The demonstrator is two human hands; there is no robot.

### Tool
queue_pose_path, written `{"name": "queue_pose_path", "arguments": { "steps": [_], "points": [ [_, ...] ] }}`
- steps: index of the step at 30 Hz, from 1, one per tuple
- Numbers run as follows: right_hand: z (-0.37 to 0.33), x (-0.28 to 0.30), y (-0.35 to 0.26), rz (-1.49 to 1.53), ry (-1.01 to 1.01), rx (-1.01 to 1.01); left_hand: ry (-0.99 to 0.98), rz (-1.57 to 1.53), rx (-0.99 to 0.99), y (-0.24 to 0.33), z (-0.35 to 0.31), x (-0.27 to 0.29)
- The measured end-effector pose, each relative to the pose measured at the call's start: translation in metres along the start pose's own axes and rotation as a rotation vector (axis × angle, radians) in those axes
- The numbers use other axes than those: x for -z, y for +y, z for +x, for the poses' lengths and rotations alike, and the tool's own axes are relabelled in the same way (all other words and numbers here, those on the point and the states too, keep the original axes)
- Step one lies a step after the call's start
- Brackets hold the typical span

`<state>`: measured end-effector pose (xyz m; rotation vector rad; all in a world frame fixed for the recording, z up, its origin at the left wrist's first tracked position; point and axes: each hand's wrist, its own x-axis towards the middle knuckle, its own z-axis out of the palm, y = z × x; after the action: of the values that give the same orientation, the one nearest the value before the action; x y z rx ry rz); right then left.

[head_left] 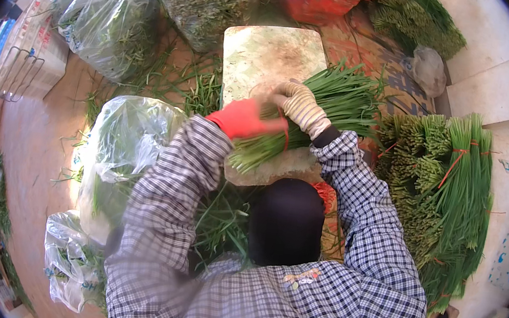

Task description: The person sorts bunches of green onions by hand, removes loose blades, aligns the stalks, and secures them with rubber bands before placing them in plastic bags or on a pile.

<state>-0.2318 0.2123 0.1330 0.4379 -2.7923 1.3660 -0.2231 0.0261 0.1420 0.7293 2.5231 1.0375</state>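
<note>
Left hand (245, 120), red glove, blurred, lies over the stalk end of a green bunch; grip cannot be told. Right hand (304, 109), striped glove, lies across the same bunch with bent fingers; whether it clasps stalks or band is not clear. Surroundings, largest first: pile of green bundles (462, 197) at right, several with red ties showing, presumably the finished portion. Clear plastic bag (108, 27) at upper left, greenery inside; shorter clear bag (132, 144) beside the left sleeve. Pale, stained tabletop (267, 52) in front of the person, carrying the work. Bunch (344, 97) slants across it, leafy end up and right, cut ends near the person. Smallest: red band (286, 139) across the bunch. Judgement: gathering looks done, banding under way or nearly complete; fastening unconfirmed, and this bunch has yet to join the pile.
</note>
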Motion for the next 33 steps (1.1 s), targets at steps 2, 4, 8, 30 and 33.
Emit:
{"name": "queue_pose_path", "arguments": {
  "steps": [2,4,8,30,33],
  "points": [
    [-0.001,0.003,-0.006,0.111,0.052,-0.067,-0.025,0.235,0.030,0.038,-0.007,-0.008],
    [-0.012,-0.002,-0.017,0.193,0.028,-0.073,-0.179,0.471,0.139,0.055,-0.007,-0.015],
    [-0.047,0.009,-0.047,-0.057,0.080,0.437,0.008,0.275,-0.087,0.032,-0.003,-0.026],
    [-0.080,0.013,-0.017,1.109,0.245,0.071,0.369,-0.534,-0.279,0.044,0.013,-0.012],
    [-0.057,0.041,-0.045,0.811,0.416,0.205,0.570,-0.657,-0.665,0.072,-0.008,0.025]
  ]
}}
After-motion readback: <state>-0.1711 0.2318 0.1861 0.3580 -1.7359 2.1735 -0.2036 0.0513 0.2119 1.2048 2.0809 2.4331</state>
